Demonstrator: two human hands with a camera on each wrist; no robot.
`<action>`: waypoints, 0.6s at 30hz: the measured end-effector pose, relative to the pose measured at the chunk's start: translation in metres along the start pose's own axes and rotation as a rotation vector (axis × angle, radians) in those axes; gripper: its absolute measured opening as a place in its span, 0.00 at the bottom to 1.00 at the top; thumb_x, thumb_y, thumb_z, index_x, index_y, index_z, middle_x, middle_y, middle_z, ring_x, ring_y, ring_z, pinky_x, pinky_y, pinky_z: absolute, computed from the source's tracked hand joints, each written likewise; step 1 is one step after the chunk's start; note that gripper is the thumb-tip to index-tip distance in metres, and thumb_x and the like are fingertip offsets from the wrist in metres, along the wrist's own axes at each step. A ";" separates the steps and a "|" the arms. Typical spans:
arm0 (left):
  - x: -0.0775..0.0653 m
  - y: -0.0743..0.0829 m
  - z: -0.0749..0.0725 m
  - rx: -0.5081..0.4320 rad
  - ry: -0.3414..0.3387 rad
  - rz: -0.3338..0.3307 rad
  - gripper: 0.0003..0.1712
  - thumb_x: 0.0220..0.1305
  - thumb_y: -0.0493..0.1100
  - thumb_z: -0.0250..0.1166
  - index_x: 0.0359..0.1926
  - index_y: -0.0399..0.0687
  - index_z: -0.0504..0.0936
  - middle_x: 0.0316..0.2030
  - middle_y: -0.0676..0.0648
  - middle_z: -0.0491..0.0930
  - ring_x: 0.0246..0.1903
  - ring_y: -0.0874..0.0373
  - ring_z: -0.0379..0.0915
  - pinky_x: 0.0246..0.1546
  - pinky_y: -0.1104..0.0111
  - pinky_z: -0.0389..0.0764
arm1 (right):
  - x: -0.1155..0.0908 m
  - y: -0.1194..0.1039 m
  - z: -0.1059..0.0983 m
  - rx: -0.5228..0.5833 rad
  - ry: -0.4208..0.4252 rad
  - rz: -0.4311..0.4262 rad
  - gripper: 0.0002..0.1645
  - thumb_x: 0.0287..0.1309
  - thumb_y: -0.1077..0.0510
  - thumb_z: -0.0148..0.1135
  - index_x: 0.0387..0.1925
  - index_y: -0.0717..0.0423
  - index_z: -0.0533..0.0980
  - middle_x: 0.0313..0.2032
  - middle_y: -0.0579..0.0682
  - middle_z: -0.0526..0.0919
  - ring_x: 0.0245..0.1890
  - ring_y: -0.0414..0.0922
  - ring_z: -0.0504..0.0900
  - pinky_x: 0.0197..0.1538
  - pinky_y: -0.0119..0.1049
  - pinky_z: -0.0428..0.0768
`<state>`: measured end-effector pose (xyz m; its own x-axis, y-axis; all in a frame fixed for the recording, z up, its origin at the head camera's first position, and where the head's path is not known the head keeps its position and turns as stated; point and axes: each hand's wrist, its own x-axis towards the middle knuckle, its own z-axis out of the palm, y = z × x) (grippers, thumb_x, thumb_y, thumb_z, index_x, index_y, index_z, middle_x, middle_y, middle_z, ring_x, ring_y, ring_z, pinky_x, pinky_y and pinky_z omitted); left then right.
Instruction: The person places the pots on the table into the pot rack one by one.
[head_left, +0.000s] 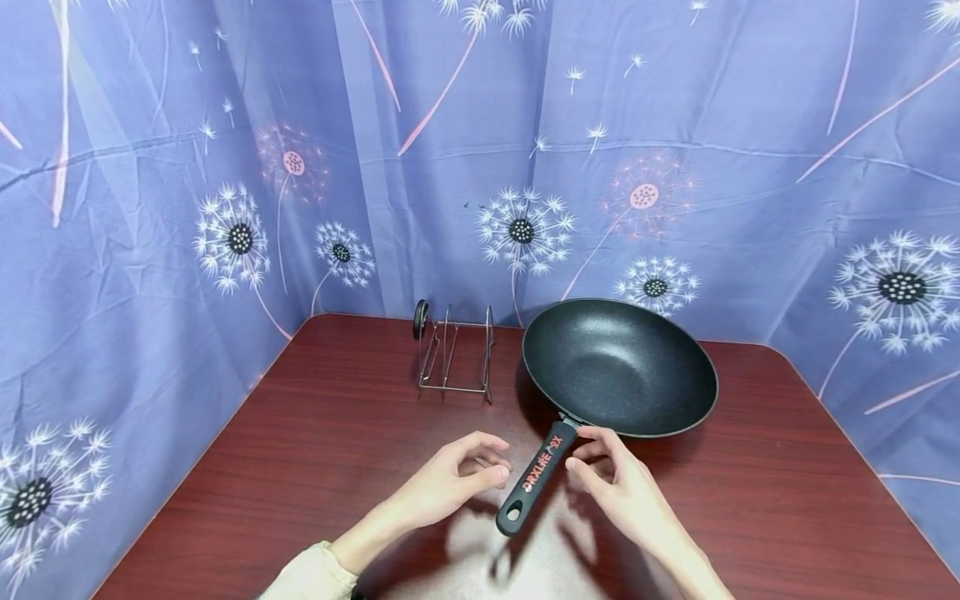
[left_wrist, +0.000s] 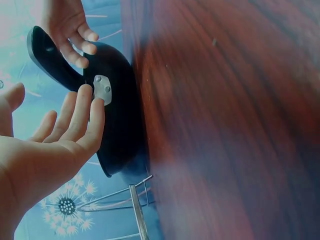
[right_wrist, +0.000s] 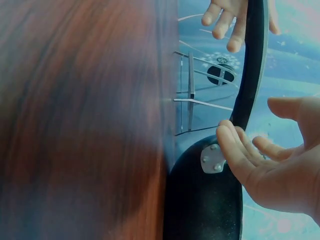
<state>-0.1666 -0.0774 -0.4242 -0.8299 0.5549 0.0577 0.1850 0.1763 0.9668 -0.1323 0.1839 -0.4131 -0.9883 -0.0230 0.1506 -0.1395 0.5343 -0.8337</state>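
Observation:
A black frying pan (head_left: 615, 367), deep and wok-like, rests on the table, its lettered black handle (head_left: 542, 477) slanting toward the front. To the left of that handle is my left hand (head_left: 453, 479), thumb and fingers loosely bent around nothing, a gap between it and the handle. My right hand (head_left: 618, 487) is on the other side, its fingertips close to where the handle meets the pan; whether they touch cannot be told. In the right wrist view, its relaxed fingers (right_wrist: 235, 150) lie beside the riveted metal bracket (right_wrist: 212, 159).
A wire rack (head_left: 453, 358) with a round black piece (head_left: 422, 319) on its left side stands behind my left hand, left of the pan. The reddish-brown wooden table (head_left: 300, 442) meets a blue dandelion-print curtain (head_left: 420, 208) at the back and sides.

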 end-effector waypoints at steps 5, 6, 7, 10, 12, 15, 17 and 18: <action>0.000 -0.001 0.004 -0.046 -0.008 -0.010 0.23 0.69 0.44 0.62 0.62 0.44 0.72 0.48 0.40 0.82 0.45 0.57 0.83 0.49 0.66 0.83 | 0.000 0.000 0.005 -0.003 0.005 0.018 0.27 0.61 0.53 0.68 0.60 0.49 0.72 0.44 0.50 0.84 0.35 0.38 0.84 0.40 0.31 0.80; 0.000 -0.002 0.005 -0.061 -0.008 -0.012 0.23 0.69 0.44 0.62 0.62 0.44 0.72 0.48 0.40 0.82 0.45 0.57 0.83 0.49 0.63 0.83 | 0.001 0.000 0.005 0.003 0.006 0.019 0.27 0.61 0.54 0.68 0.60 0.50 0.72 0.44 0.51 0.84 0.34 0.39 0.84 0.40 0.31 0.80; 0.000 -0.002 0.006 -0.074 -0.008 -0.011 0.23 0.69 0.43 0.62 0.62 0.43 0.71 0.48 0.39 0.82 0.44 0.56 0.83 0.49 0.61 0.84 | 0.001 0.000 0.006 0.008 0.005 0.022 0.27 0.61 0.54 0.68 0.60 0.50 0.71 0.44 0.51 0.84 0.34 0.39 0.84 0.40 0.31 0.81; 0.001 -0.003 0.010 -0.107 -0.003 -0.010 0.24 0.69 0.42 0.63 0.62 0.42 0.71 0.48 0.39 0.81 0.44 0.56 0.83 0.48 0.57 0.84 | 0.001 0.000 0.009 0.037 -0.004 0.040 0.28 0.61 0.55 0.68 0.61 0.49 0.70 0.44 0.52 0.83 0.32 0.41 0.85 0.38 0.31 0.81; 0.001 -0.003 0.012 -0.119 -0.001 -0.007 0.24 0.69 0.41 0.63 0.62 0.41 0.71 0.47 0.39 0.80 0.42 0.57 0.82 0.48 0.57 0.85 | 0.002 0.000 0.011 0.068 -0.017 0.057 0.28 0.62 0.56 0.67 0.62 0.48 0.69 0.44 0.53 0.83 0.31 0.44 0.85 0.37 0.32 0.82; 0.002 -0.002 0.015 -0.116 -0.005 -0.004 0.23 0.69 0.42 0.62 0.62 0.41 0.71 0.46 0.40 0.79 0.40 0.61 0.82 0.46 0.61 0.85 | 0.004 0.000 0.013 0.111 -0.038 0.085 0.29 0.62 0.56 0.67 0.63 0.47 0.68 0.44 0.54 0.82 0.31 0.46 0.86 0.36 0.35 0.84; 0.002 -0.002 0.017 -0.110 -0.016 -0.005 0.23 0.70 0.43 0.62 0.62 0.43 0.71 0.47 0.40 0.79 0.40 0.62 0.82 0.45 0.66 0.85 | 0.004 -0.001 0.014 0.134 -0.050 0.095 0.29 0.63 0.56 0.66 0.64 0.46 0.68 0.45 0.55 0.82 0.31 0.46 0.86 0.35 0.36 0.85; 0.002 -0.001 0.018 -0.106 -0.020 -0.009 0.23 0.70 0.43 0.62 0.62 0.44 0.71 0.47 0.40 0.79 0.40 0.62 0.82 0.44 0.68 0.85 | 0.004 -0.001 0.014 0.144 -0.055 0.099 0.29 0.63 0.55 0.66 0.64 0.46 0.67 0.45 0.56 0.82 0.32 0.46 0.86 0.35 0.37 0.85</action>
<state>-0.1592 -0.0619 -0.4297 -0.8202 0.5703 0.0444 0.1196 0.0950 0.9883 -0.1372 0.1711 -0.4193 -0.9990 -0.0242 0.0378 -0.0444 0.4100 -0.9110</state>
